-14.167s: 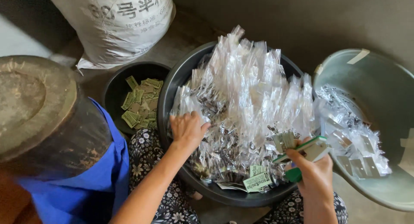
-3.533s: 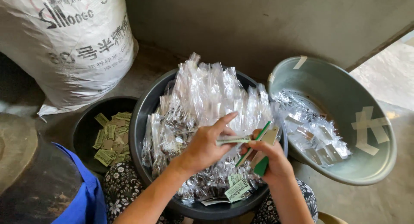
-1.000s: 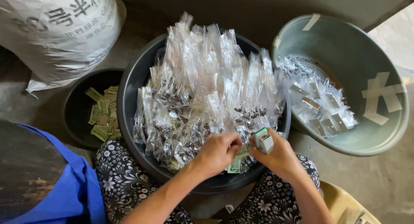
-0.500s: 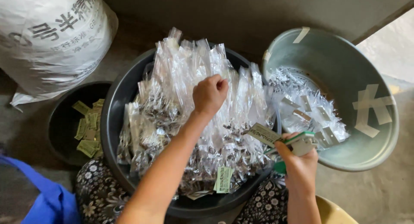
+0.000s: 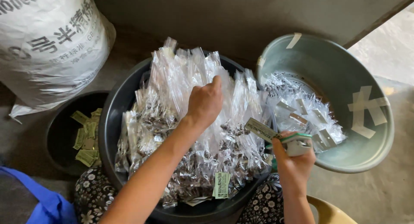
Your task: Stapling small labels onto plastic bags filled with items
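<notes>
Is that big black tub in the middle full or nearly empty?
Full. The black tub is heaped above its rim with clear plastic packets of small dark pieces. The left hand presses into the heap.

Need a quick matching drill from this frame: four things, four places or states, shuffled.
Things:
1. left hand
2. right hand
3. grey-green basin
4. small dark tub

Places or states:
A. holds green paper labels, left of the big basin
B. grips a stapler with a card in it
C. rests on the upright clear bags in the big dark basin
D. holds a few finished flat bags, on the right

Pairs: 1-C, 2-B, 3-D, 4-A
</notes>
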